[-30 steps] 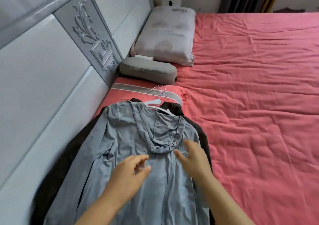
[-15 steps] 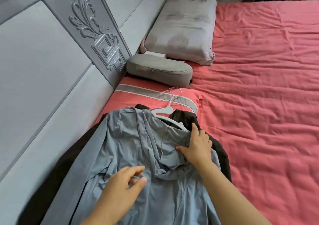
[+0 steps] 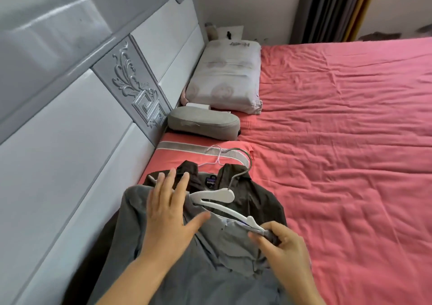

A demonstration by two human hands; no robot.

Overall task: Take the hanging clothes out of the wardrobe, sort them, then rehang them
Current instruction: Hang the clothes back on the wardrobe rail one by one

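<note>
At about five o'clock in the view, the right hand (image 3: 284,246) pinches the collar edge of the grey hooded jacket (image 3: 215,265) together with the near arm of the white hanger (image 3: 219,198). Toward its ten o'clock, the left hand (image 3: 170,213) lies flat with fingers spread on the jacket's shoulder. Under both lies a dark brown jacket (image 3: 254,197), on the pink bedsheet (image 3: 339,141), with a grey cushion (image 3: 203,123) at twelve o'clock.

i see broad open red bedsheet (image 3: 339,152) to the right of the clothes, free to pass. on the left the padded headboard (image 3: 70,129) walls things in; ahead, a grey cushion (image 3: 203,126) and white pillow (image 3: 226,78) block the way.
</note>
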